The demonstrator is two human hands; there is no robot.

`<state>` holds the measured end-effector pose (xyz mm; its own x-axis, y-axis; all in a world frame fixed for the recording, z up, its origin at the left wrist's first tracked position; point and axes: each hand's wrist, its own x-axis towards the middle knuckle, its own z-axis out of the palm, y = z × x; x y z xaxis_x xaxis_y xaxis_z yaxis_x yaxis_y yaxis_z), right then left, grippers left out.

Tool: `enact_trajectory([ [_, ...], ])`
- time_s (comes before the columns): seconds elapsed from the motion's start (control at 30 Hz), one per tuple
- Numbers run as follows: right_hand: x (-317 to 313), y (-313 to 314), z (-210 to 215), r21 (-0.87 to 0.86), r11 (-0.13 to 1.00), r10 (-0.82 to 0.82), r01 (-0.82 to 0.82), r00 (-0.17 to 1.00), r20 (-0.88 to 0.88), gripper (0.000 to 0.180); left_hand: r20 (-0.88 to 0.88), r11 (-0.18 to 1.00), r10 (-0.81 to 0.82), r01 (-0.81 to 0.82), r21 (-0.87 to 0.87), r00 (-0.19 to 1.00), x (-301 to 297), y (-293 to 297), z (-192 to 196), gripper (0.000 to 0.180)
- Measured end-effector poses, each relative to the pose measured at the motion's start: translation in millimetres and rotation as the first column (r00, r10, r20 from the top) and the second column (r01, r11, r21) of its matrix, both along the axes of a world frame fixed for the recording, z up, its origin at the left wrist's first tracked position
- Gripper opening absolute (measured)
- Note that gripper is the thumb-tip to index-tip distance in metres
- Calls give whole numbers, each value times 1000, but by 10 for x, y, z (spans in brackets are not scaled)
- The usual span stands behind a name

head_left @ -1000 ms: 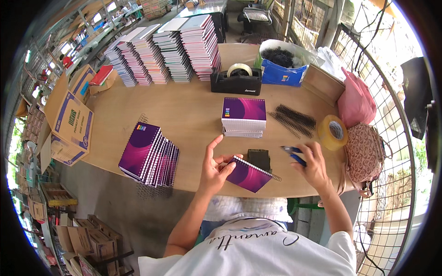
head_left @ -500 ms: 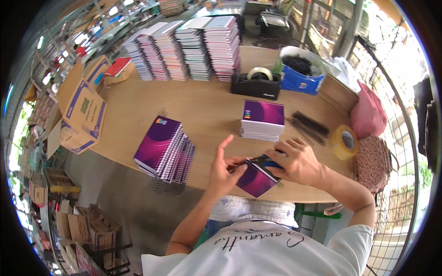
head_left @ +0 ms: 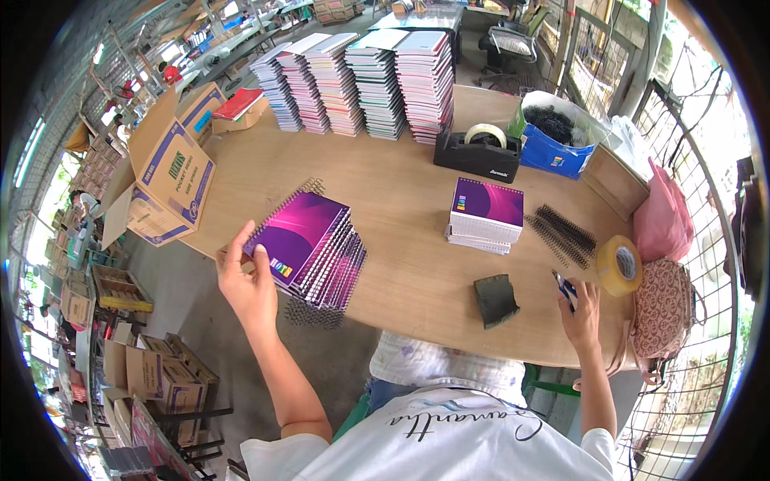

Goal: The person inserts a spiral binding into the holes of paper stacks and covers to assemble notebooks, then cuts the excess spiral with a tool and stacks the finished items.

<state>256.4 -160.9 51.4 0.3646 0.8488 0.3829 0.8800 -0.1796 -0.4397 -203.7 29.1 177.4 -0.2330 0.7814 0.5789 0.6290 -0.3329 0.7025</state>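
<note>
At the left of the table, my left hand (head_left: 250, 280) grips the near left edge of a purple spiral notebook (head_left: 301, 228), thumb on its cover. That notebook lies on top of a stack of spiral notebooks (head_left: 341, 268) with wire loops sticking out. My right hand (head_left: 579, 313) is closed round small blue-handled pliers (head_left: 566, 290), resting by the table's near right. Between the hands lies a dark, slightly curved block (head_left: 496, 301). Beyond it stands a pile of purple-covered pads (head_left: 486, 210), punched along the far edge, beside loose black coils (head_left: 563, 232).
A tape roll (head_left: 619, 263), a patterned bag (head_left: 662, 309) and a pink bag (head_left: 664, 210) line the right edge. Behind are a tape dispenser (head_left: 476, 156), a blue box of black coils (head_left: 553, 152) and tall notebook stacks (head_left: 377, 92). An open carton (head_left: 172, 180) stands far left.
My left hand has carried the small purple notebook from in front of me leftward onto the stack. My right hand has drawn away to the right with the pliers. The dark block is now uncovered.
</note>
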Motion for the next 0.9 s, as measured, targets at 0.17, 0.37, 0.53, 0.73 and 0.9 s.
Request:
enact_trajectory([
  [0.17,-126,-142,-283,-62,983,-153,172,960,235,50,-393,974,204,-226,-10,897,-93,-12,-45,40],
  [0.37,-790,253,-9,7,951,310,-310,950,39,57,-282,752,-592,643,143,755,1264,-453,332,36],
  [0.53,-275,147,-211,44,972,228,-232,970,82,42,-402,511,-809,851,-123,428,2434,414,-412,50],
  [0.73,213,-58,-292,64,993,90,-97,990,111,43,-646,377,-763,791,-482,-31,3052,704,-393,62],
  [0.9,171,-86,-182,40,996,76,-85,980,185,55,-593,310,-793,746,-590,-140,3137,895,-433,62],
])
